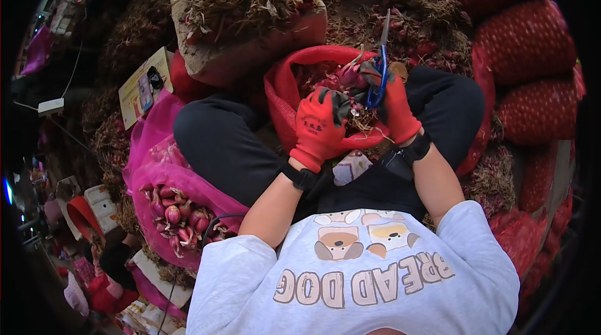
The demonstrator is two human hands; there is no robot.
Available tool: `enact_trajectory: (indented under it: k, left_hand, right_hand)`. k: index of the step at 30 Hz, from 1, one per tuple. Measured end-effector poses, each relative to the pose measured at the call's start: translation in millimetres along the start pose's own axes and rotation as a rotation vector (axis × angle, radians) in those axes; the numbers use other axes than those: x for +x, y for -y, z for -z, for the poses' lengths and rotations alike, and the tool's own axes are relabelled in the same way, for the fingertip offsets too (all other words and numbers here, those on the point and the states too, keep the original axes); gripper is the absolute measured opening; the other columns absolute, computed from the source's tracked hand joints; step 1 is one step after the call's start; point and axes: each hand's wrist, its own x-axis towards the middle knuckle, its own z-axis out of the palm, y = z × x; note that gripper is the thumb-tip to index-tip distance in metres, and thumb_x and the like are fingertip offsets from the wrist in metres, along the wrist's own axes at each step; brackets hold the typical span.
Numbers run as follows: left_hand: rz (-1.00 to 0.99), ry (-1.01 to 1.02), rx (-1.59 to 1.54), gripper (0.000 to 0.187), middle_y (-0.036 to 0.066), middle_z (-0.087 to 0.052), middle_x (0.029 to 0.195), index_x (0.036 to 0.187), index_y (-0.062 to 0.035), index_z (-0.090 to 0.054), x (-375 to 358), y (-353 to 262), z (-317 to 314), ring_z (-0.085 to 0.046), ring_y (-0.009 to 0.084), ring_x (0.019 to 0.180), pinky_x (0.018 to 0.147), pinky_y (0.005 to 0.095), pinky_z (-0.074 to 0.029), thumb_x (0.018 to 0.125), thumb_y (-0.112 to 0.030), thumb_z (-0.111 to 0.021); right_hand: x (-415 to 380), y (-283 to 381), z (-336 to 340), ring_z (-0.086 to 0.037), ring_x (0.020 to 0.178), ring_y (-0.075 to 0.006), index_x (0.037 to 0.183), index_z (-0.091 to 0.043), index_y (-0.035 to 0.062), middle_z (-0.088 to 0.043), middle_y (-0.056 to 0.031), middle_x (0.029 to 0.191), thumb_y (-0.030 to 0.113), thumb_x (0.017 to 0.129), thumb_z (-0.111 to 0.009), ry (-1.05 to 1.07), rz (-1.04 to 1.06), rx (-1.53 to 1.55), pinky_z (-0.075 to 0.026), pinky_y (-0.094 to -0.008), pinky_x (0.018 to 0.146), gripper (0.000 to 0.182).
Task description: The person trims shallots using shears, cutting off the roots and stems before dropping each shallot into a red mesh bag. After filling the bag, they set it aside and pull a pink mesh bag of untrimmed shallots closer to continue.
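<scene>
Both hands wear red gloves with dark fingertips. My right hand (pixel 389 100) is closed round the blue handles of a pair of scissors (pixel 381 66), whose blades point up and away from me. Close beside it, my left hand (pixel 320 123) has its fingers curled at a bunch of shallots (pixel 349 78); the fingertips are partly hidden. Under both hands, between my legs, an open red mesh bag (pixel 280 113) holds shallots and dry trimmings.
A block (pixel 219 59) bearing dried shallot bunches stands ahead. At left lie a pink mesh bag (pixel 147 191) with shallots (pixel 174 213) and a phone (pixel 145 92) on cardboard. Full red sacks (pixel 526 41) are stacked at right. More bunches (pixel 432 22) lie ahead right.
</scene>
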Motion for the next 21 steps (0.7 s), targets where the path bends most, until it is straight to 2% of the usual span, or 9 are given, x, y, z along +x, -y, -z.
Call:
enact_trajectory:
  k: [2, 5, 9, 12, 17, 18, 20, 21]
  left_hand:
    - [0.095, -0.066, -0.203, 0.034, 0.012, -0.056, 0.092, 0.094, -0.0052, -0.059, 2.7, 0.5, -0.2, -0.057, 0.0319, 0.083, 0.071, 0.0380, -0.045, 0.063, -0.008, -0.073]
    - [0.008, -0.302, -0.272, 0.028, 0.010, -0.058, 0.086, 0.093, -0.0062, -0.062, 14.7, 5.6, -2.7, -0.059, 0.0290, 0.079, 0.066, 0.0349, -0.047, 0.067, -0.007, -0.073]
    - [0.000, -0.180, -0.082, 0.021, 0.008, -0.060, 0.084, 0.090, -0.0071, -0.064, 12.3, 2.3, 7.6, -0.060, 0.0286, 0.077, 0.066, 0.0364, -0.048, 0.071, -0.008, -0.072]
    - [-0.031, -0.157, 0.043, 0.017, 0.008, -0.060, 0.081, 0.086, -0.0078, -0.064, 9.7, 5.3, 3.8, -0.060, 0.0294, 0.074, 0.064, 0.0382, -0.048, 0.070, -0.009, -0.072]
    - [-0.010, -0.110, 0.041, 0.014, 0.009, -0.056, 0.076, 0.076, -0.0082, -0.060, 13.3, 11.8, 5.0, -0.058, 0.0307, 0.070, 0.062, 0.0393, -0.046, 0.069, -0.012, -0.072]
    - [0.010, -0.081, 0.038, 0.018, 0.008, -0.056, 0.079, 0.078, -0.0086, -0.059, 12.4, 13.8, 4.5, -0.057, 0.0305, 0.073, 0.064, 0.0396, -0.045, 0.067, -0.016, -0.073]
    - [0.048, -0.025, 0.031, 0.027, 0.007, -0.054, 0.086, 0.080, -0.0093, -0.056, 10.1, 17.6, 2.5, -0.055, 0.0299, 0.079, 0.070, 0.0402, -0.042, 0.065, -0.024, -0.074]
    - [0.009, -0.085, 0.034, 0.024, 0.008, -0.055, 0.083, 0.079, -0.0087, -0.057, 10.7, 16.4, 2.9, -0.056, 0.0299, 0.076, 0.067, 0.0398, -0.043, 0.066, -0.020, -0.073]
  right_hand:
    - [-0.9, -1.2, 2.1, -0.064, 0.070, -0.0152, 0.112, -0.058, -0.0007, -0.064, -0.0071, 0.094, 0.019, 0.090, -0.059, 0.010, -0.028, 0.072, -0.058, -0.0299, 0.056, 0.029]
    - [-2.8, -3.7, 0.1, -0.064, 0.069, -0.0148, 0.110, -0.059, 0.0001, -0.065, -0.0070, 0.094, 0.019, 0.089, -0.061, 0.004, -0.034, 0.035, -0.058, -0.0303, 0.054, 0.028]
    - [-8.1, -2.9, -14.4, -0.063, 0.070, -0.0125, 0.106, -0.061, 0.0019, -0.066, -0.0044, 0.091, 0.019, 0.085, -0.067, -0.017, -0.012, 0.002, -0.056, -0.0276, 0.053, 0.027]
    - [-9.9, -1.5, -21.9, -0.061, 0.070, -0.0088, 0.102, -0.062, 0.0029, -0.066, -0.0016, 0.090, 0.018, 0.085, -0.068, -0.032, -0.016, -0.161, -0.053, -0.0236, 0.056, 0.024]
    - [-5.7, -12.0, -22.4, -0.059, 0.069, -0.0054, 0.101, -0.062, 0.0035, -0.066, 0.0004, 0.088, 0.019, 0.086, -0.067, -0.034, 0.177, -0.362, -0.047, -0.0210, 0.061, 0.022]
    - [-5.2, -14.2, -22.0, -0.059, 0.068, -0.0050, 0.101, -0.062, 0.0035, -0.065, 0.0008, 0.088, 0.019, 0.086, -0.067, -0.027, 0.234, -0.403, -0.046, -0.0209, 0.062, 0.022]
    - [-6.4, -11.6, -22.3, -0.059, 0.067, -0.0057, 0.100, -0.063, 0.0036, -0.065, -0.0002, 0.088, 0.020, 0.085, -0.067, -0.034, 0.133, -0.361, -0.048, -0.0212, 0.060, 0.022]
    - [-7.0, -8.6, -23.2, -0.059, 0.067, -0.0061, 0.100, -0.063, 0.0037, -0.065, -0.0007, 0.088, 0.020, 0.085, -0.068, -0.038, 0.084, -0.339, -0.049, -0.0213, 0.059, 0.023]
